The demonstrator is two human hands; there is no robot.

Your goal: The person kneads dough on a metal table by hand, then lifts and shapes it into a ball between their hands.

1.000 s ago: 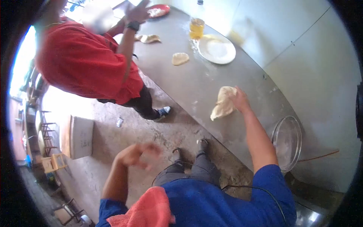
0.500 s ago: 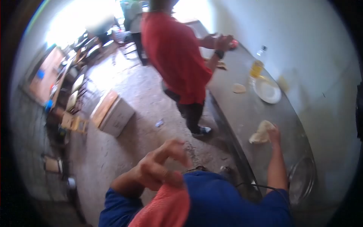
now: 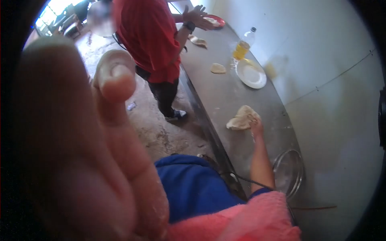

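Note:
My left hand (image 3: 96,152) is raised very close to the camera, large and partly blurred on the left side. Its visible fingers are apart, and nothing shows in them. Down on the grey table, my right hand (image 3: 256,126) grips the near right edge of a flattened piece of dough (image 3: 242,117); the fingertips are partly hidden. A smaller flat dough piece (image 3: 218,68) lies farther up the table. Beside it is a white plate (image 3: 252,74). A pink-red cloth (image 3: 257,219) hangs over my front at the bottom of the view.
A person in a red shirt (image 3: 150,40) stands at the table's far left side, hands together near a red plate (image 3: 217,21). A bottle of yellow oil (image 3: 242,50) stands by the wall. Near my right arm is a round clear lid or bowl (image 3: 290,172). The table edge (image 3: 201,108) runs diagonally.
My left hand has risen from in front of my chest to close before the camera. The view has shifted, and my right hand stays at the dough. The cloth now lies farther right.

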